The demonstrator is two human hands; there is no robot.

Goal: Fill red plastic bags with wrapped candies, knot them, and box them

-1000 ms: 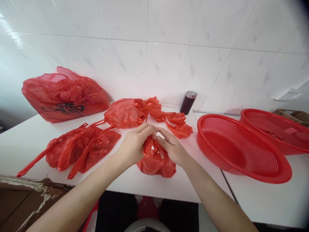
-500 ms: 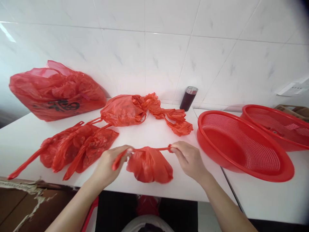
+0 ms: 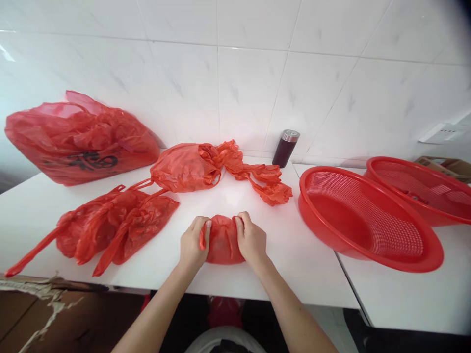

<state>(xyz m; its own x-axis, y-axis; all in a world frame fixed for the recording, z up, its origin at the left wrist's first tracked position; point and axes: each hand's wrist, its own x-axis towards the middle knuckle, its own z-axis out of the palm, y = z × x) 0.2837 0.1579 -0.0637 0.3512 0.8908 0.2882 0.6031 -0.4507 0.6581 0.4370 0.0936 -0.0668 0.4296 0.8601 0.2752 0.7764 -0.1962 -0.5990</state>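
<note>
Left of the front perforated red colander (image 3: 437, 255), a small red plastic bag (image 3: 222, 245) rests on the white tabletop (image 3: 287, 279) between the person's two hands. The fingers of the left hand (image 3: 194, 242) are curled closed on its left side, thumb pressed in, with a bit of twisted film poking out by the thumb. The fingers of the right hand (image 3: 253, 240) are likewise closed on the right side, near the top edge.

The thin film looks like the weak point: a hard sideways pull by both hands could stretch or split it where the thumbs dig in. An uneven pull could let one end slip free, tilting the bag. Whatever is inside cannot be made out, so how firmly it would sit is uncertain.

Farther left of the colander, the cluster of red bags with long tails (image 3: 147, 228) lies near the left hand; a swinging elbow might snag a tail. Just left of the colander's back edge, crumpled red plastic (image 3: 274, 191) could be brushed by a wide reach, and the dark steel-capped tumbler (image 3: 285, 149) behind it could topple if knocked.
</note>
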